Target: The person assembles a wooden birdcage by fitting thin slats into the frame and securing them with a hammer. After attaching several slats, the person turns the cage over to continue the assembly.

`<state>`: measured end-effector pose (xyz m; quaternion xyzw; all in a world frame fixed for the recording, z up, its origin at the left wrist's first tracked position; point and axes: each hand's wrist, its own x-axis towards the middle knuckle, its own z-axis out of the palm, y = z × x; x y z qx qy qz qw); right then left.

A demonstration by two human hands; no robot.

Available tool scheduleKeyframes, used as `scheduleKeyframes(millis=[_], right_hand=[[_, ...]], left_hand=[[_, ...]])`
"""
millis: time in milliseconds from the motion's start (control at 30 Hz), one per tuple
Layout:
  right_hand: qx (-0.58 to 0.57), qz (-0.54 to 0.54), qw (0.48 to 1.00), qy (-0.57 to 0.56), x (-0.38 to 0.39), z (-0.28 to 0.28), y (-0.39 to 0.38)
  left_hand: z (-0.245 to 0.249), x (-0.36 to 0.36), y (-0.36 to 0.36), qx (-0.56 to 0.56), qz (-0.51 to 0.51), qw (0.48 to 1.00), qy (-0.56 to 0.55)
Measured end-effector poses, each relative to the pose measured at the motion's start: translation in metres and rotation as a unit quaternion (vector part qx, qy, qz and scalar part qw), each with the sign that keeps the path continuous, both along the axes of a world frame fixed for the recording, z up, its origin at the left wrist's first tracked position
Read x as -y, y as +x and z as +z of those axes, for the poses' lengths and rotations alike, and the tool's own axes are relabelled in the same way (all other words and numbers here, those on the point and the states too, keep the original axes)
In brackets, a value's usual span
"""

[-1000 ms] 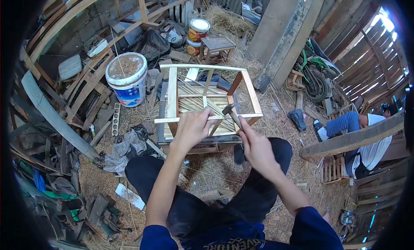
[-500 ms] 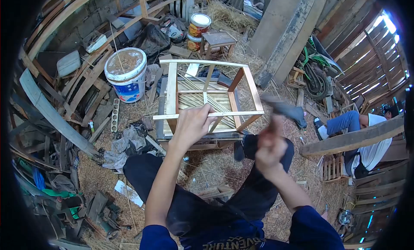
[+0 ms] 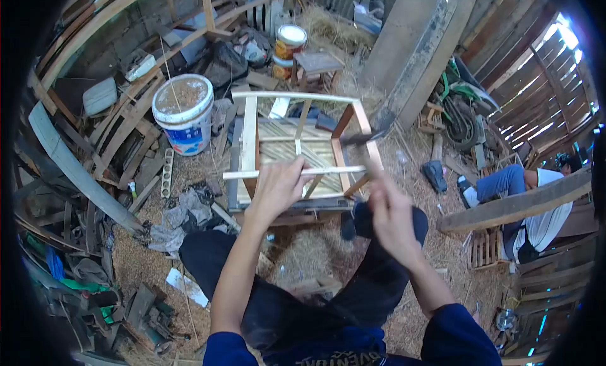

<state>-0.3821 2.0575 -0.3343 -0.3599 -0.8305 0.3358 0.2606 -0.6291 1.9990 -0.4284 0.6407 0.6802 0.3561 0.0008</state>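
A pale wooden frame with thin crosspieces stands in front of me on a low wooden bench. My left hand is closed around its near top rail, left of the middle. My right hand grips a hammer by its handle, which is smeared by motion. The hammer's dark head overlaps the frame's right side in this view, and the fist is just outside the near right corner. Several thin wooden strips lie on the bench, showing through the frame.
A white bucket stands left beyond the frame, and stacked paint cans and a small stool are behind it. On the right, a person sits partly behind a curved beam. Scrap wood lines the left side.
The hammer has swung leftward, from right of the frame to over its right side, and my right hand has turned with it. My left hand stays on the rail.
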Motion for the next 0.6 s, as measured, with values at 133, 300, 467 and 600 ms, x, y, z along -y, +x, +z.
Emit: scheduleKeyframes(millis=[133,300,467,600], right_hand=[[0.003,-0.022,0.995,0.093,0.001,-0.034,0.001],[0.038,0.043,0.993,0.107,-0.011,-0.024,0.002],[-0.020,0.017,0.994,0.104,-0.009,-0.056,-0.004],[0.040,0.051,0.994,0.091,-0.024,-0.021,-0.009]], left_hand=[[0.004,0.001,0.003,0.017,0.000,0.999,-0.032],[0.004,-0.002,-0.004,0.011,-0.001,1.000,-0.015],[0.003,0.002,0.001,0.021,-0.008,0.999,-0.030],[0.004,-0.001,-0.002,0.020,-0.004,0.999,-0.025]])
